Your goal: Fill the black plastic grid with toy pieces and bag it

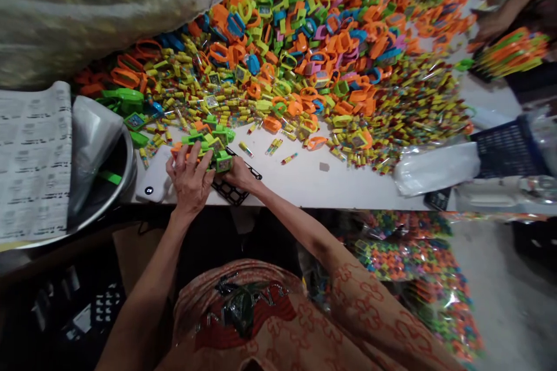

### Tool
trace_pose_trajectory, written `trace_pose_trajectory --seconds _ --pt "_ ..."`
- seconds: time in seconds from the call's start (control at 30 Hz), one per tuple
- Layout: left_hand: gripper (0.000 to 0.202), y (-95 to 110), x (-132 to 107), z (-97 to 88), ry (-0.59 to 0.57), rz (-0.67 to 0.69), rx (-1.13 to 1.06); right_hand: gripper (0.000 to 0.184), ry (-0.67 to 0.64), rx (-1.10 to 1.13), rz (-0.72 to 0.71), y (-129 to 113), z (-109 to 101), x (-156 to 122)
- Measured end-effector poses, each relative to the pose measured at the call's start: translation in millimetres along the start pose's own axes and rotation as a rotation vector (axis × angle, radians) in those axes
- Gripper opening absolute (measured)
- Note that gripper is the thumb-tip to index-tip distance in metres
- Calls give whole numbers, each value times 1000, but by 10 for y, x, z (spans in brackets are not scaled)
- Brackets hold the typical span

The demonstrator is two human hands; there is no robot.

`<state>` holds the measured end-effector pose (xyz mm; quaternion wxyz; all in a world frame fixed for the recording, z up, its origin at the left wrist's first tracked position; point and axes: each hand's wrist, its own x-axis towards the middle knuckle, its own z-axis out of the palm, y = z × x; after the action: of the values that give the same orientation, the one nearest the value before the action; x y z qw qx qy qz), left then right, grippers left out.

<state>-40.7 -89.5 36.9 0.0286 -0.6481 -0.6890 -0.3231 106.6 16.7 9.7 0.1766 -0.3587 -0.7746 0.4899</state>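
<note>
Near the table's front edge, my left hand (pixel 192 177) curls over a cluster of green and orange toy watches (pixel 213 142), its fingers bent against them. From the other side my right hand (pixel 242 175) grips the same cluster at a green watch with a square face; its fingertips are mostly hidden. Beneath the right hand lies a black grid tray (pixel 230 191), partly covered. A white phone-like device (pixel 155 177) lies left of my left hand. Several small tubes with yellow ends (pixel 274 146) lie loose just beyond my right hand.
Heaped across the back are colourful toy watches (pixel 304 29) and yellow-ended tubes (pixel 418 107). A large bag (pixel 96 11) and metal basin (pixel 128 168) stand left. Plastic bags (pixel 439 168) and a dark basket (pixel 500 148) lie right. Another person's hand (pixel 496 26) is near orange-green pieces.
</note>
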Motion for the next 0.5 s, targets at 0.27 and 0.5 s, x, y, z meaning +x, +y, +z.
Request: trace_pose_trajectory --seconds 0.27,0.5 --pt "43 -18 251 -11 -92 119 -53 18 -139 -353 -76 -200 -51 22" --pt "31 -119 260 -65 33 231 -8 19 271 -560 209 -211 -1317 353"
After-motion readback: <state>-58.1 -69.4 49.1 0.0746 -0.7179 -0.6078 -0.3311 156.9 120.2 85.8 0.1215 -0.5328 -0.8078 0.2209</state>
